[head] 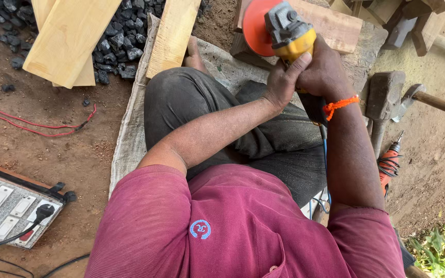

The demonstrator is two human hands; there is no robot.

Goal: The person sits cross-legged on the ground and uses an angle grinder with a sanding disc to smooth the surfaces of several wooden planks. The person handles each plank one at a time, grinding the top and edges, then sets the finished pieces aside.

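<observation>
I hold a yellow and grey angle grinder (pixel 287 33) with an orange disc (pixel 255 27) over a wooden block (pixel 336 25). My left hand (pixel 283 82) wraps the grinder's neck from the left. On the right side my right hand (pixel 325 72) grips the body, an orange thread tied around its wrist. The grinder's dark handle and blue cord run down between my forearms. I sit cross-legged in grey trousers on a sack cloth (pixel 130 128).
Pale wooden planks (pixel 68 36) lie over black charcoal (pixel 119 46) at the top left. A switch board (pixel 11 211) with a plug sits at the lower left, near red wire (pixel 37 128). Hammers (pixel 384 95) and an orange drill (pixel 390 162) lie to the right.
</observation>
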